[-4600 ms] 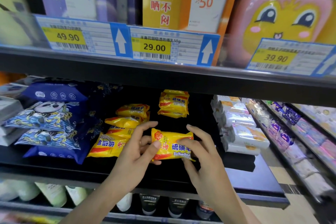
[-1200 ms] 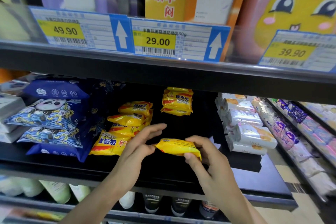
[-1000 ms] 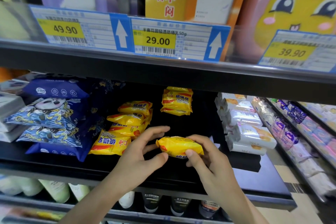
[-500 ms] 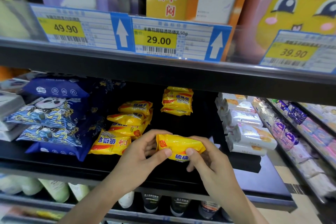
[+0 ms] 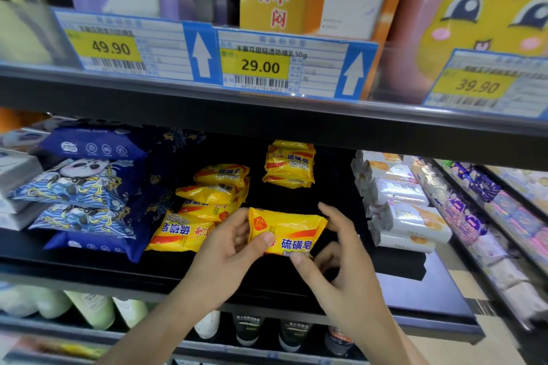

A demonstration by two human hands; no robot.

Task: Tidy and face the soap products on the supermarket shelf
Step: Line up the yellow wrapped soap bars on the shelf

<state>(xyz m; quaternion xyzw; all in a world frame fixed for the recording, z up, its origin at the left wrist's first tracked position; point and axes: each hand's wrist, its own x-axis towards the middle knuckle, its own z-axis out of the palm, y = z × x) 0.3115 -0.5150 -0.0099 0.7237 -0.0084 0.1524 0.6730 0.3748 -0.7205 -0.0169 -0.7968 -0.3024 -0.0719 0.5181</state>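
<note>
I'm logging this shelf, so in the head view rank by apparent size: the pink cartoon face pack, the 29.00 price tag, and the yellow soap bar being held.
1. pink cartoon face pack, largest though cropped.
2. 29.00 price tag.
3. yellow soap bar, smallest despite being nearest the camera; left hand and right hand cover its edges.

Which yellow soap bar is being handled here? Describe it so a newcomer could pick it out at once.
On the dark middle shelf, under the 29.00 price tag, yellow soap packs lie piled at left and stacked further back. The handled bar is at the front, between the left hand and right hand: the only one held, blue print facing out.
</note>
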